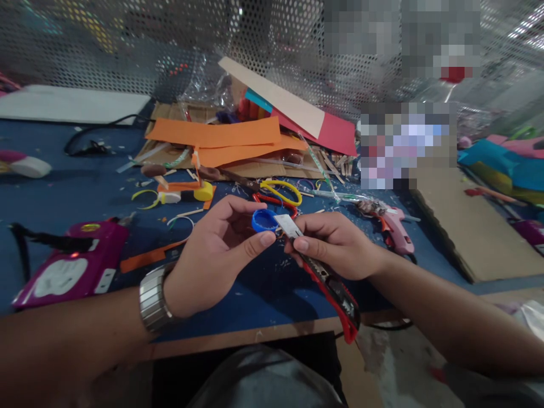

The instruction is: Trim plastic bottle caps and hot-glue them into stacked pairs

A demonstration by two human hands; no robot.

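Between the thumb and fingers of my left hand point(225, 243) is a blue bottle cap point(264, 221), its hollow side facing up toward me. My right hand point(335, 241) grips a red and black box cutter point(331, 292) near its blade end. The blade point(288, 225) sticks out toward the cap's right rim and seems to touch it. Just beyond both hands lie scissors point(283, 192) with yellow and red handles. Part of the red handle is hidden behind the cap and fingers.
At left sits a purple device point(74, 260) with a lit red lamp and black cable. A pink glue gun point(395, 226) lies at right, beside a cardboard sheet point(467, 221). Orange paper strips point(216, 133), sticks and scraps cover the back. A perforated metal screen point(148, 45) stands behind.
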